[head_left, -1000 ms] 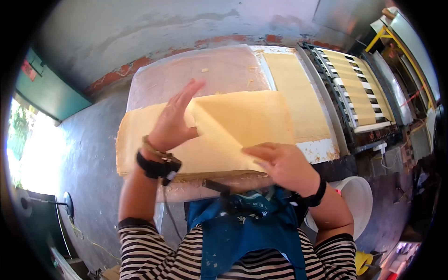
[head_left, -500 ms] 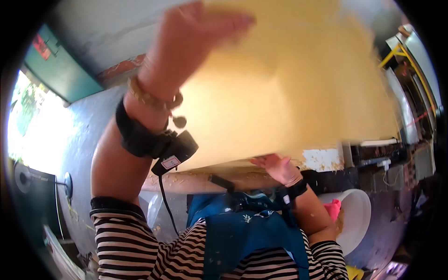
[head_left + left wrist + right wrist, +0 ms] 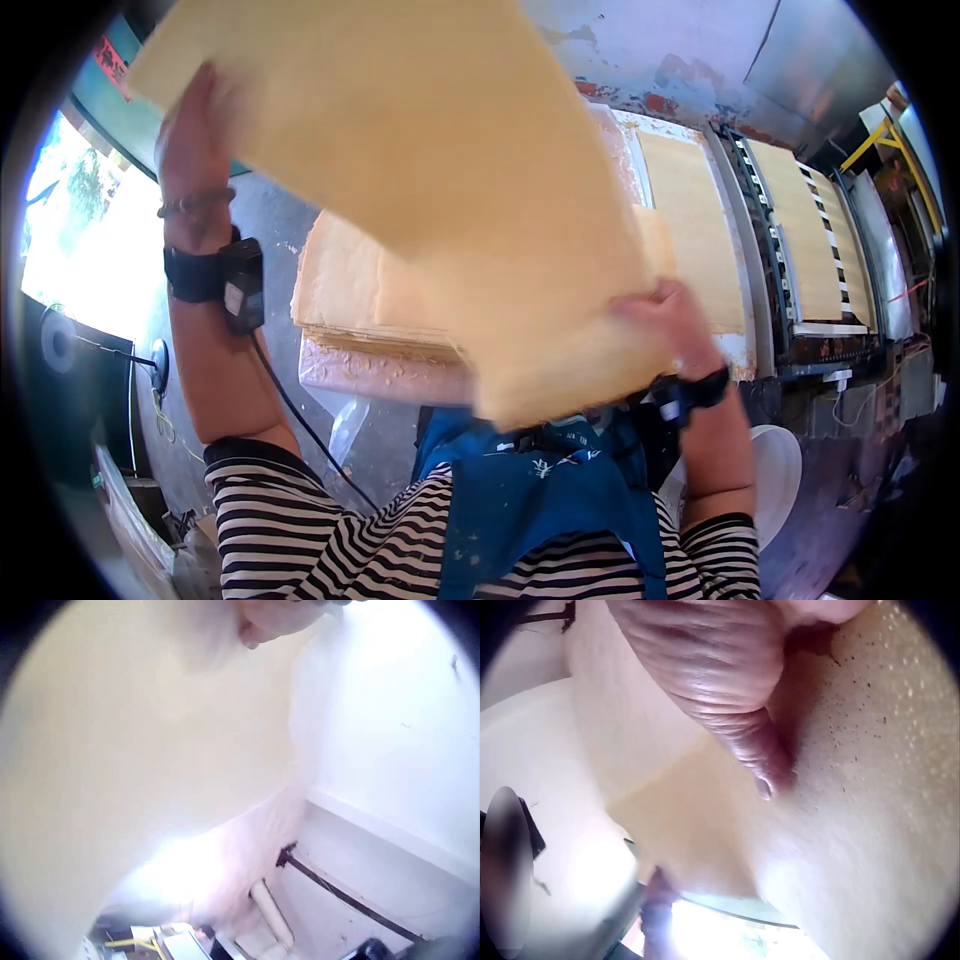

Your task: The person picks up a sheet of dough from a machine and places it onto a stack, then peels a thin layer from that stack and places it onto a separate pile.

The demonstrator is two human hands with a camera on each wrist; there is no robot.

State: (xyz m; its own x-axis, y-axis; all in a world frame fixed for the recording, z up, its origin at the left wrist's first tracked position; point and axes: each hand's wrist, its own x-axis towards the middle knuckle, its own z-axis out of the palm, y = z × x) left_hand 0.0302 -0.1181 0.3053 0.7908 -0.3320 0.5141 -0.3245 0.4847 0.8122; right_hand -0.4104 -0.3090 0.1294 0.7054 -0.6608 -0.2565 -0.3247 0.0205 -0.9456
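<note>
A large tan sheet (image 3: 410, 150) is raised and slanted in front of the body, blurred. My left hand (image 3: 198, 150) grips its left edge, high up; in the left wrist view part of this hand (image 3: 281, 619) shows against the sheet (image 3: 150, 735). Lower down, my right hand (image 3: 675, 320) pinches the right side of the sheet. The right wrist view shows the right hand (image 3: 712, 667) with its thumb on the sheet (image 3: 855, 810); its other fingers are mostly hidden. Below the sheet lies a stack of similar sheets (image 3: 340, 275), partly covered.
A white board with a tan sheet (image 3: 690, 220) is on the right of the worktable. Beyond it stands a frame with slats and tan strips (image 3: 800, 240). A white bucket (image 3: 780, 470) is at the lower right, a fan (image 3: 158, 365) at the left. A cable hangs from the left wrist.
The sheet has come up off the stack and swung left, uncovering the board and frame at right. My left hand has moved far left; my right hand has risen and now holds the sheet.
</note>
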